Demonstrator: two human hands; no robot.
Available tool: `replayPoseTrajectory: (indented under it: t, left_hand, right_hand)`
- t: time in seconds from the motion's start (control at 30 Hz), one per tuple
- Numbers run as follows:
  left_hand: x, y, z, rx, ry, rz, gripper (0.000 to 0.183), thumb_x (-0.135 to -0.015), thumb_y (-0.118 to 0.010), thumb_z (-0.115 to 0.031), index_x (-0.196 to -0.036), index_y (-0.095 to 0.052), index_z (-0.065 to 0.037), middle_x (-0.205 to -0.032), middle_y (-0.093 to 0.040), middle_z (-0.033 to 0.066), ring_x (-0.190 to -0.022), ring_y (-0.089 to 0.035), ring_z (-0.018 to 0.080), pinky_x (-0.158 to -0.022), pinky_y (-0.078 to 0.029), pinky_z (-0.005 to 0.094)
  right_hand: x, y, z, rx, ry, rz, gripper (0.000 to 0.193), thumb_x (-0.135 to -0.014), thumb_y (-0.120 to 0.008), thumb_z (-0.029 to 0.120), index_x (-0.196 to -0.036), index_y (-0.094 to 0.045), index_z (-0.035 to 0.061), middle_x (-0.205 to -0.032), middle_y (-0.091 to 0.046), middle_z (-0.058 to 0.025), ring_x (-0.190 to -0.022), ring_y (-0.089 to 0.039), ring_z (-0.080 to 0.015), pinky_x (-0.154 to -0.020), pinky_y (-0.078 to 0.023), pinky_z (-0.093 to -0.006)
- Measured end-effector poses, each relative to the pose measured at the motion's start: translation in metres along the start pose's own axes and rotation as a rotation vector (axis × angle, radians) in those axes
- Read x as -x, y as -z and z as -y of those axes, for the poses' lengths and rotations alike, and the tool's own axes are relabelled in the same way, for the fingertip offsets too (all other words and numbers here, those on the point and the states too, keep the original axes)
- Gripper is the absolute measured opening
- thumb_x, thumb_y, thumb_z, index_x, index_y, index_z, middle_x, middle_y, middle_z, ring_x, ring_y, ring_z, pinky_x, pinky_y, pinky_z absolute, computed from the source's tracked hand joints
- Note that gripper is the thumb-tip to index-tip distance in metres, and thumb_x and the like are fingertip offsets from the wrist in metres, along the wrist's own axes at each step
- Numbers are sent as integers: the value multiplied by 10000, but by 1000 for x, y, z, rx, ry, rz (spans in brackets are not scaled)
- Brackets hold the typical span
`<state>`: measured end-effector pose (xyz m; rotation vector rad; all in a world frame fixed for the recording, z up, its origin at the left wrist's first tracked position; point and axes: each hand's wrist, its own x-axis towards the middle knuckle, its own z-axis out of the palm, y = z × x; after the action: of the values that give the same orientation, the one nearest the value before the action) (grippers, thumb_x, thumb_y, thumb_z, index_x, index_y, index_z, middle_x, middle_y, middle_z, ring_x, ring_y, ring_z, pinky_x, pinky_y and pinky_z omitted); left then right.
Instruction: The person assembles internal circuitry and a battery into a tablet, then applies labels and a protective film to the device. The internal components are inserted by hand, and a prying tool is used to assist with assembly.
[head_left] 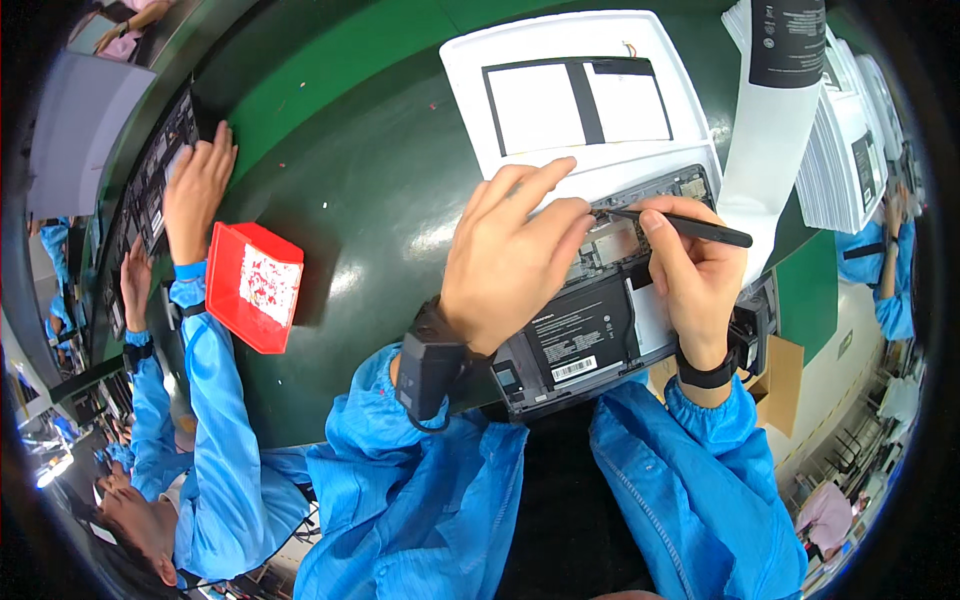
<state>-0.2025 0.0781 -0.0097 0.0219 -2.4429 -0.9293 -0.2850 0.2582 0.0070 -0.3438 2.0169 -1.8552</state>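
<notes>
An opened laptop base [610, 370] lies before me at the table's front edge, its inner parts and a black battery [578, 335] showing. My right hand [700, 270] grips black tweezers [695, 227], their tips down at the circuit board near the far side of the base. Over the board's left part is my left hand [510, 250]. Its thumb and index fingertip come together close to the tweezer tips, while the other fingers stretch out toward the far side. Whatever lies between that thumb and finger is hidden.
Behind the laptop stands a white tray [465, 70] holding a flat white-and-black part [535, 105]. White trays are stacked at right, beside a long white strip [765, 150] with a black label. A red bin [228, 285] sits left, near a co-worker's hands [197, 190] on another laptop [160, 170].
</notes>
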Motion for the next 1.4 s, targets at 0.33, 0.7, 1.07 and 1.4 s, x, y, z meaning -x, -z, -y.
replayPoseTrajectory:
  t: [0.33, 0.7, 1.07, 1.4]
  left_hand:
    - [-1, -5, -3, 38, 82, 22, 150, -775, -785, -20, -906, -718, 8, -1138, -706, 152, -948, -667, 308, -806, -550, 379]
    - [2, -8, -9, -18, 137, -24, 132, -785, -779, -31, -893, -709, 1, -1076, -716, 145, -890, -667, 310, -776, -544, 386]
    - [-1, -3, -7, 41, 262, 84, 152, -800, -762, -71, -938, -715, -24, -909, -717, 103, -828, -662, 288, -730, -533, 367]
    - [16, -1, -10, -323, -87, 139, 389, -702, -765, -44, -1088, -734, -90, -1092, -664, 45, -936, -631, 244, -752, -517, 363]
  right_hand:
    - [-4, -4, 4, -28, -42, -7, 149, -937, -696, 13, -1071, -698, -51, -697, -651, 20, -549, -473, 17, -471, -302, -166]
    - [-4, -6, 3, 41, -51, -5, 145, -933, -708, 32, -1053, -713, -49, -700, -629, 36, -565, -480, 16, -479, -317, -167]
    - [-7, -8, 4, 58, -68, -12, 126, -933, -706, 29, -1037, -719, -40, -632, -573, 63, -525, -432, 22, -459, -266, -179]
    - [-8, -8, 0, 119, -32, -28, 117, -922, -711, 26, -1014, -730, -44, -634, -584, 59, -527, -435, 26, -458, -275, -177]
